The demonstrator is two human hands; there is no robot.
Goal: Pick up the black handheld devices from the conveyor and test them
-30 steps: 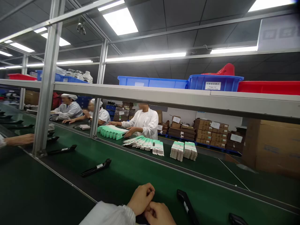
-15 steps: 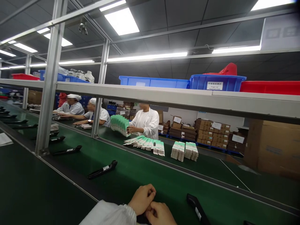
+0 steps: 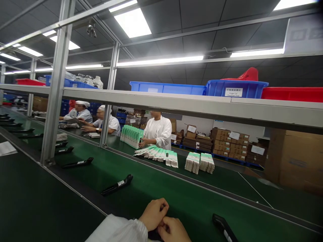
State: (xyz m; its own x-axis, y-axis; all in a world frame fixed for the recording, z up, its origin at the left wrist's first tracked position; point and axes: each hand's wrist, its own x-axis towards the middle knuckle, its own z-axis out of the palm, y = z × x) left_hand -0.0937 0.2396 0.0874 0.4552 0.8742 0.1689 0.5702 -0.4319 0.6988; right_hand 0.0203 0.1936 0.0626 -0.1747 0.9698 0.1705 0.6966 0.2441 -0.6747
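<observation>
My left hand point(image 3: 154, 212) comes in from the bottom in a white sleeve point(image 3: 118, 230), its fingers curled closed. Touching it, my right hand point(image 3: 174, 230) is also curled, partly cut off by the lower edge. Nothing shows between the fingers of either hand, and a dark patch beneath them is unclear. Both are over the near side of the green belt point(image 3: 156, 183). To their left lies a black handle-shaped part point(image 3: 118, 185) with a white label. Another black handle-shaped part point(image 3: 224, 228) lies to their right, apart from my hands.
Several more black parts point(image 3: 78, 163) lie along the belt to the left. A metal post point(image 3: 57, 84) and an overhead shelf point(image 3: 176, 101) with blue bins point(image 3: 166, 88) frame the view. Across, a co-worker point(image 3: 158, 131) handles green-and-white boxes point(image 3: 131, 136); folded boxes point(image 3: 192, 163) lie nearby.
The black parts have shifted right along the belt. The co-worker across has lowered the row of green-and-white boxes upright onto the table. My hands have stayed together, nearly still.
</observation>
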